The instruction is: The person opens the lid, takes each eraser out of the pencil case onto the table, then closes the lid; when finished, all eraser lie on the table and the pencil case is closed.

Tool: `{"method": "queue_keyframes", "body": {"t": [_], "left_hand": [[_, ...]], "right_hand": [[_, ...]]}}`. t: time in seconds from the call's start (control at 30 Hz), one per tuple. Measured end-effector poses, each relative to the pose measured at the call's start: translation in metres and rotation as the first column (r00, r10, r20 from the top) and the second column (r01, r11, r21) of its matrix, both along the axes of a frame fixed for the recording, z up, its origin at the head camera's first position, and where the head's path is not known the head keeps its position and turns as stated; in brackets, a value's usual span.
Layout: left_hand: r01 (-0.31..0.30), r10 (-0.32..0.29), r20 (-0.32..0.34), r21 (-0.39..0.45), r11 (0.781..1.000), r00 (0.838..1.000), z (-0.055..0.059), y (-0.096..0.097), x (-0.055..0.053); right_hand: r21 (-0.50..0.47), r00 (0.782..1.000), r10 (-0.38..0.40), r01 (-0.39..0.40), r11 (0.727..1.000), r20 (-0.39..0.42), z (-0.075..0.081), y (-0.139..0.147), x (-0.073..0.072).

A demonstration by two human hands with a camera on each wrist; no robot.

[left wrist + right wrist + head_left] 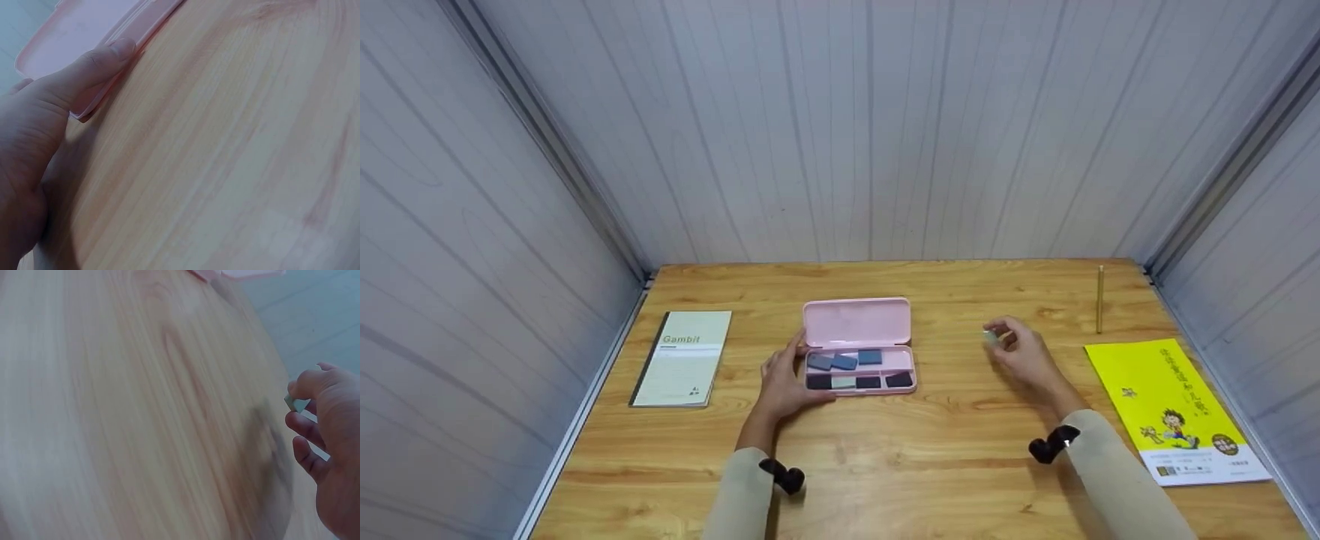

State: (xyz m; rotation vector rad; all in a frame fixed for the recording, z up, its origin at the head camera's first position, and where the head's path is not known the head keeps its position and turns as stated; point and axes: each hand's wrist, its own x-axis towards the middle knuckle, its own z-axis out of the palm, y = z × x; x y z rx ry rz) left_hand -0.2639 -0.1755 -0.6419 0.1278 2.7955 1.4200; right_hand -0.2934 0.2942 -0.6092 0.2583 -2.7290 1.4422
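Note:
A pink pencil case (856, 322) lies with its lid raised. My left hand (782, 388) grips its left end, the thumb (107, 63) along the front edge and the other fingers at the side. Blue blocks (844, 362) sit in the back compartment. In the front one are dark blocks (898, 380) and a pale green one (844, 382). To the right of the case, my right hand (1026, 364) pinches a small pale green eraser (296, 404) between thumb and fingertips, above the wooden table (140, 439).
A notebook (682, 360) marked "Gambit" lies at the left. On the right is a yellow book (1170, 405) with cartoon figures, and a gold-coloured pencil (1100, 300) lies behind it. Pale panels (870, 135) wall in the back and both sides of the table.

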Motion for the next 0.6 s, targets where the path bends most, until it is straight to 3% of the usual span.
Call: {"method": "queue_keyframes", "body": {"t": [0.23, 0.6], "left_hand": [[0.001, -0.001, -0.006, 0.006, 1.000, 1.000, 0.001, 0.000, 0.000], [-0.003, 0.003, 0.008, -0.011, 1.000, 1.000, 0.000, 0.001, 0.001]], "right_hand": [[0.014, 0.999, -0.041, 0.041, 0.999, 0.011, -0.010, 0.023, 0.002], [0.030, 0.998, -0.041, 0.042, 0.999, -0.052, -0.016, 0.025, 0.005]]}}
